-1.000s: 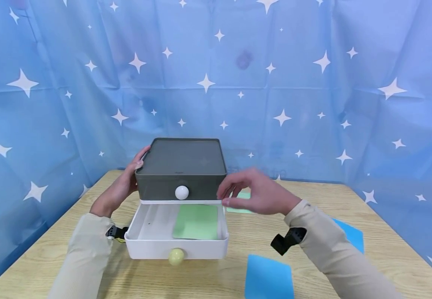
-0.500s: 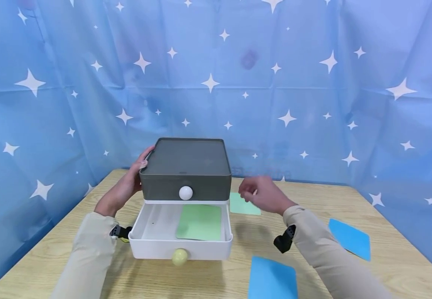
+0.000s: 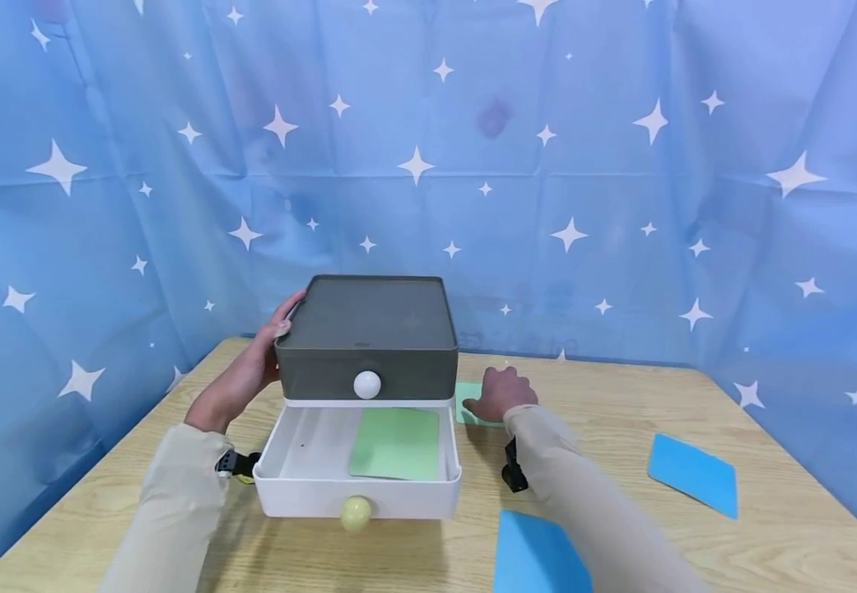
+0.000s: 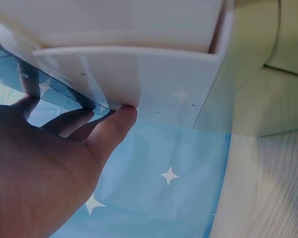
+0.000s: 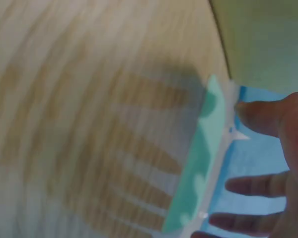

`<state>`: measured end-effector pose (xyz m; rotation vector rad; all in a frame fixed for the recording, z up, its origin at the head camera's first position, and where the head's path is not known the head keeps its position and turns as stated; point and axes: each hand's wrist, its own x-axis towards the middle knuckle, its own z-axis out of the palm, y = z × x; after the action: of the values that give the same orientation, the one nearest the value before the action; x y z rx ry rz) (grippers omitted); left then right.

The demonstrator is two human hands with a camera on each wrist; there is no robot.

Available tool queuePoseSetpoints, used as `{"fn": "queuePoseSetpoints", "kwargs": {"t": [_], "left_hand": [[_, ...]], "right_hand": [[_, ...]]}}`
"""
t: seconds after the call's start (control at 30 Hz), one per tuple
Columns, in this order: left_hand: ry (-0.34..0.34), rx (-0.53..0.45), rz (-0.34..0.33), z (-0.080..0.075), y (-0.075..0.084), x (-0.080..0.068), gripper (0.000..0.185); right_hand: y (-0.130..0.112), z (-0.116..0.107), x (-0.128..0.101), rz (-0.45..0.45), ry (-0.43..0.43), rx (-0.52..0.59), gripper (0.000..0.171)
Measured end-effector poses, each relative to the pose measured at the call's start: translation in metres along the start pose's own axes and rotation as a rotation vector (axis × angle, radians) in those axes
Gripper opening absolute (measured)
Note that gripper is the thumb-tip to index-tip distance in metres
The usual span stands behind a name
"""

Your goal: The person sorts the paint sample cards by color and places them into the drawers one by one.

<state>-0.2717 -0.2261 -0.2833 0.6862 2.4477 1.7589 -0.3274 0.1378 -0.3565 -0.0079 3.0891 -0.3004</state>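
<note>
A small box with two drawers (image 3: pixel 365 362) stands on the wooden tabletop (image 3: pixel 606 412). Its top part is dark grey with a round white knob (image 3: pixel 366 384). The white bottom drawer (image 3: pixel 360 465) is pulled out, and a light green square card (image 3: pixel 395 442) lies flat inside it.

The left hand (image 3: pixel 268 350) rests on the left side of the grey part with its fingers stretched out flat. The right hand (image 3: pixel 498 394) is down on a second light green card (image 3: pixel 468 403), which lies on the tabletop just beside the box. Its fingers are loose and spread, and they do not look curled around the card.

I think the card could slide away or bend, because it is thin and lies flat on the wood. The box might also tip or shift if the left hand lets go.

The head view shows the whole box, both hands, and two blue cards (image 3: pixel 693 474) farther right. The right wrist view is blurry, but it shows the green card's edge (image 5: pixel 198 163) beside the spread fingers (image 5: pixel 248 186). The left wrist view shows the fingertips (image 4: pixel 120 118) touching the white bottom part of the box (image 4: pixel 139 79).
</note>
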Motion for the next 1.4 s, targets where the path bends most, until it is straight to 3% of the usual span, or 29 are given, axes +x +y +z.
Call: {"fn": "queuePoseSetpoints", "kwargs": {"t": [0.27,0.63,1.0,1.23,1.4], "left_hand": [[0.003,-0.006,-0.007,0.001,0.0,0.0,0.061],[0.003,-0.01,0.002,0.001,0.0,0.0,0.06],[0.005,-0.014,-0.005,0.001,-0.003,0.001,0.06],[0.011,-0.015,-0.009,0.0,-0.002,0.0,0.061],[0.006,-0.026,-0.009,0.001,-0.001,0.001,0.061]], "right_hand": [[-0.012,0.016,0.007,0.104,-0.009,0.03,0.081],[-0.013,0.006,0.006,0.102,-0.028,0.062,0.071],[0.012,-0.006,-0.003,-0.071,-0.046,0.022,0.032],[0.028,-0.017,-0.016,-0.233,-0.044,0.053,0.046],[0.037,-0.024,-0.027,-0.317,-0.043,0.065,0.04]]}}
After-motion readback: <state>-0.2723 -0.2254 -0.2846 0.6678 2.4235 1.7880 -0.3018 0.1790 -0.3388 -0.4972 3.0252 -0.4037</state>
